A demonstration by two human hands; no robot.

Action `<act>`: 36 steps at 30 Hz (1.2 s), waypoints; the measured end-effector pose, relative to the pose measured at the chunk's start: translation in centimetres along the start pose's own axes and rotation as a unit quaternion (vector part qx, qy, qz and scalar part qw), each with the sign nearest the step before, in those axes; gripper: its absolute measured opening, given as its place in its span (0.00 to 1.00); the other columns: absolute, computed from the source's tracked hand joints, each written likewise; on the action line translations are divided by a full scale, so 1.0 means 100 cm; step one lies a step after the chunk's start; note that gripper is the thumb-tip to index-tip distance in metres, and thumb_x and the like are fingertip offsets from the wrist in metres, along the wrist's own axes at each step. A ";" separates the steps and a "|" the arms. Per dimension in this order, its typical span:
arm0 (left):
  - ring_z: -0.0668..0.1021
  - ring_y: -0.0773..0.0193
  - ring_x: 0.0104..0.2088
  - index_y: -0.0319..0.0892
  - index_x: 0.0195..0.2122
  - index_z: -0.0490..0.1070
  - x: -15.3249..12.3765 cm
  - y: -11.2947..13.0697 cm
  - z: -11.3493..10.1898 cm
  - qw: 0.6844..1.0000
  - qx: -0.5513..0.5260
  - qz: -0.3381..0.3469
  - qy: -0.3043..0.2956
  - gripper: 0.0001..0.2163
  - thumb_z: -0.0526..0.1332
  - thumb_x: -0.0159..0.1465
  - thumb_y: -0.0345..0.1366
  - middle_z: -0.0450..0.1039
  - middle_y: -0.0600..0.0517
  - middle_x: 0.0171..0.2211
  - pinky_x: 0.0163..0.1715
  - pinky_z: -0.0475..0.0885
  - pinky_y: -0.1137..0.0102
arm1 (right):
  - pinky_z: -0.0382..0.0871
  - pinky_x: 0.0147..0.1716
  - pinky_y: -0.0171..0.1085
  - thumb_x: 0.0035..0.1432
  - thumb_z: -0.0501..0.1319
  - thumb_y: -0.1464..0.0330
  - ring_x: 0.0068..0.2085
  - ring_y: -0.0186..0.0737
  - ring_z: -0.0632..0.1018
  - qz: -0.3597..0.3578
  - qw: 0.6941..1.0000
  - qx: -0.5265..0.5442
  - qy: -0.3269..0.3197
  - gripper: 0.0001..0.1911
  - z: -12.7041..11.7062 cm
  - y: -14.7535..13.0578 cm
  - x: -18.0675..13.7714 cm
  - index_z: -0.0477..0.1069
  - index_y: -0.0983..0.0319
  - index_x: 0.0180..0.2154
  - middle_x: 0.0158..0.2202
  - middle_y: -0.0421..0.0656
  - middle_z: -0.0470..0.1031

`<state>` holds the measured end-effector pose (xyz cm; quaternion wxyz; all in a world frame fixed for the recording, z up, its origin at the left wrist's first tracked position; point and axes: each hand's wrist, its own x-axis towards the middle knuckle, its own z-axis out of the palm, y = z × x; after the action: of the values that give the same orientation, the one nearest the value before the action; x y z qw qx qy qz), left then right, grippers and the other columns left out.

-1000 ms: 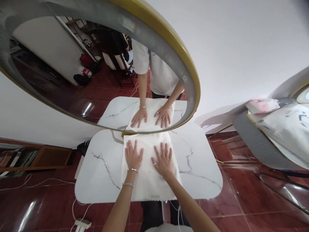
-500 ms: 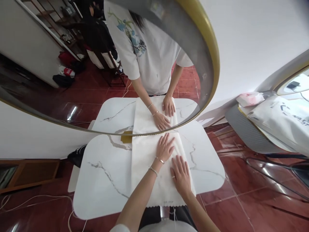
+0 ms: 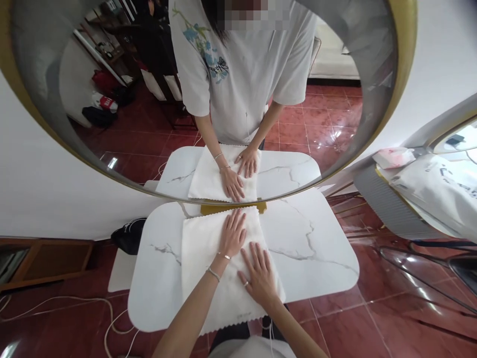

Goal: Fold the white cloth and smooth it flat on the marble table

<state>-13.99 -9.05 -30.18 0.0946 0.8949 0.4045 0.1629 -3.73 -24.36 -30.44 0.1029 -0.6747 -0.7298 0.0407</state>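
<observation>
A white cloth point(image 3: 203, 258) with scalloped edges, perhaps a towel, lies flat and a little askew on the white marble-patterned table point(image 3: 316, 243). Its near edge hangs past the table's front edge. Toward the cloth's far edge my left hand point(image 3: 233, 233) presses palm down, fingers stretched out. My right hand point(image 3: 258, 271) lies flat nearer to me, close to the cloth's right side, with its fingers spread and a ring on one of them. Bracelets circle the left wrist. Neither hand grips anything.
A large gold-rimmed mirror point(image 3: 404, 59) leans over the table's far side, reflecting my hands and shirt. Beneath it is a gold base point(image 3: 214, 206). Right, a grey ribbed table point(image 3: 391, 204) carries a white bag point(image 3: 439, 191). White cables point(image 3: 108, 313) run across the red floor at left.
Both hands have moved left with the cloth, which now sits turned on the table and uncovers more of the gold base. My view has shifted, showing more of the mirror.
</observation>
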 end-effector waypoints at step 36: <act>0.43 0.45 0.69 0.47 0.67 0.51 0.000 0.009 0.009 0.988 -0.019 -0.148 0.045 0.28 0.56 0.66 0.38 0.35 0.44 0.70 0.65 0.46 0.45 | 0.47 0.64 0.52 0.69 0.45 0.60 0.69 0.47 0.44 0.078 0.993 -0.028 0.081 0.30 0.007 0.062 0.051 0.41 0.56 0.68 0.70 0.46 0.39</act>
<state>-13.06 -9.70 -30.81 0.1168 0.8152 0.5328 0.1946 1.82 -18.67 -31.83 0.1394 -0.7333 -0.6649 -0.0265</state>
